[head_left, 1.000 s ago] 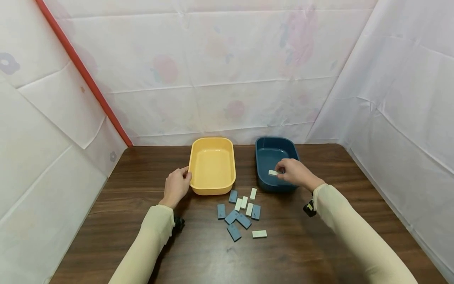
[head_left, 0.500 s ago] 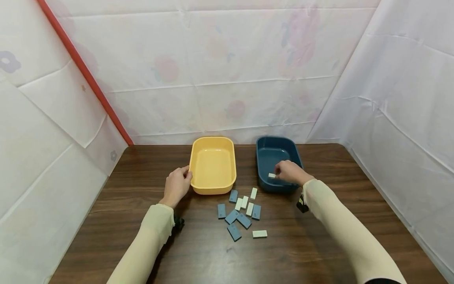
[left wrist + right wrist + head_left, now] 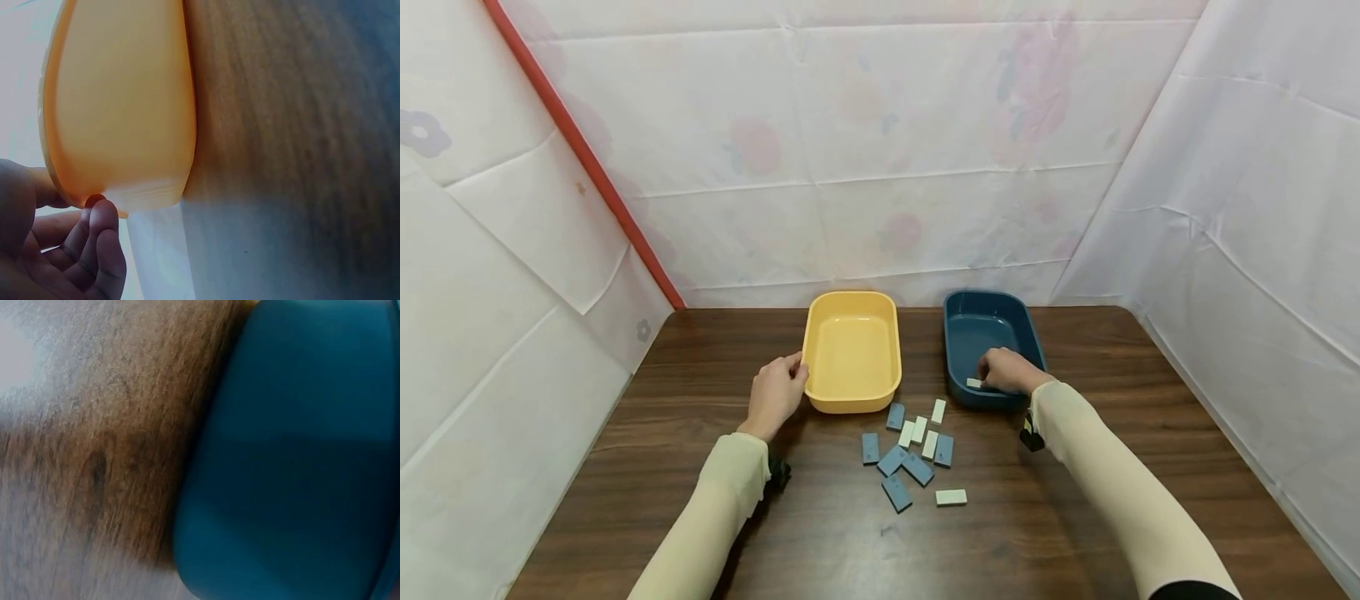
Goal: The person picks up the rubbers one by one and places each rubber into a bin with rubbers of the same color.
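Observation:
My left hand (image 3: 772, 396) pinches the left rim of a yellow plastic bin (image 3: 852, 358). In the left wrist view its thumb and fingers (image 3: 103, 215) close over the edge of that bin (image 3: 122, 106). My right hand (image 3: 1009, 370) reaches down inside a dark blue bin (image 3: 976, 329), near its front wall. A small white rectangular block (image 3: 973, 382) sticks out from its fingertips, low in the bin. Only the blue bin's outer wall (image 3: 294, 450) fills the right wrist view; the right hand's fingers are hidden there.
On the brown wooden table (image 3: 737, 333), in front of the bins, lie several blue-grey blocks (image 3: 917, 469) and several white blocks (image 3: 951, 497). White patterned sheeting (image 3: 850, 167) stands behind and at both sides, with a red strip (image 3: 583, 154) at left.
My right hand has gone lower into the blue bin and slightly nearer its front wall, with the white block at its fingertips. The left hand stays on the yellow rim.

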`<state>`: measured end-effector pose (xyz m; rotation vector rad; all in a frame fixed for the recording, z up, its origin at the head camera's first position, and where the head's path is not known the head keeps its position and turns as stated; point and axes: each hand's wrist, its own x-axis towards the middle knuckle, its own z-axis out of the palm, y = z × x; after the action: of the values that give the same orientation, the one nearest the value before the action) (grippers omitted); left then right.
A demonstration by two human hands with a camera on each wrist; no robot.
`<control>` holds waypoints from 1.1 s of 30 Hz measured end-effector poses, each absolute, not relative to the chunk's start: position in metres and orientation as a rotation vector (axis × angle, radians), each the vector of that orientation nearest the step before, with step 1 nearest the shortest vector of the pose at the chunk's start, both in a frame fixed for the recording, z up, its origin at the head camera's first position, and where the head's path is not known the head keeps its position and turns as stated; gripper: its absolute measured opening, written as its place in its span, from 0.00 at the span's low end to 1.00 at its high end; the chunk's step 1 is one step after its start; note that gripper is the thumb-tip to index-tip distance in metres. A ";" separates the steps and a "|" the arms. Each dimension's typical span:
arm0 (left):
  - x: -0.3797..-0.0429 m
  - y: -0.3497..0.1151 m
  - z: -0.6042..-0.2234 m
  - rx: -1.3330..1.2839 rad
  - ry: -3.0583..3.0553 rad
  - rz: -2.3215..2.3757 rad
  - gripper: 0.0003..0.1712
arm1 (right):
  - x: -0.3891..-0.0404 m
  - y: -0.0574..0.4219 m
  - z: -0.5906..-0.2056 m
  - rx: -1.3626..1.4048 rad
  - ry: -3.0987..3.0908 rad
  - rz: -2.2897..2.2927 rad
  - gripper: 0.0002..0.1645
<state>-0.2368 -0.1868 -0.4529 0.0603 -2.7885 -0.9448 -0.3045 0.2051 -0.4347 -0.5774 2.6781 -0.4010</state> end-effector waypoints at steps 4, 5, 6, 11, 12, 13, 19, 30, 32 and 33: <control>-0.238 -0.187 -0.454 0.071 -2.783 -0.949 0.23 | -0.306 0.204 -0.436 -0.591 2.683 -0.400 0.05; -0.238 -0.188 -0.454 0.070 -2.783 -0.946 0.23 | -0.306 0.203 -0.436 -0.588 2.687 -0.400 0.05; -0.238 -0.188 -0.453 0.073 -2.782 -0.942 0.23 | -0.307 0.203 -0.436 -0.587 2.690 -0.401 0.05; -0.237 -0.188 -0.455 0.073 -2.775 -0.928 0.23 | -0.305 0.201 -0.430 -0.562 2.709 -0.459 0.05; -0.237 -0.188 -0.455 0.076 -2.772 -0.927 0.23 | -0.305 0.201 -0.428 -0.571 2.715 -0.481 0.06; -0.237 -0.188 -0.456 0.074 -2.768 -0.927 0.23 | -0.304 0.201 -0.427 -0.574 2.724 -0.507 0.06; -0.237 -0.190 -0.457 0.055 -2.764 -0.926 0.23 | -0.301 0.203 -0.422 -0.641 2.796 -0.612 0.10; -0.238 -0.193 -0.456 0.055 -2.747 -0.953 0.23 | -0.295 0.211 -0.410 -0.618 2.838 -0.622 0.17; -0.238 -0.194 -0.456 0.055 -2.736 -0.966 0.23 | -0.294 0.214 -0.409 -0.644 2.848 -0.596 0.19; -0.238 -0.194 -0.456 0.053 -2.734 -0.969 0.22 | -0.293 0.216 -0.408 -0.654 2.855 -0.584 0.20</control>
<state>-0.2379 -0.1942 -0.4557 0.0533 -2.7344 -0.9689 -0.2929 0.2157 -0.4080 -0.6540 2.8546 -0.5839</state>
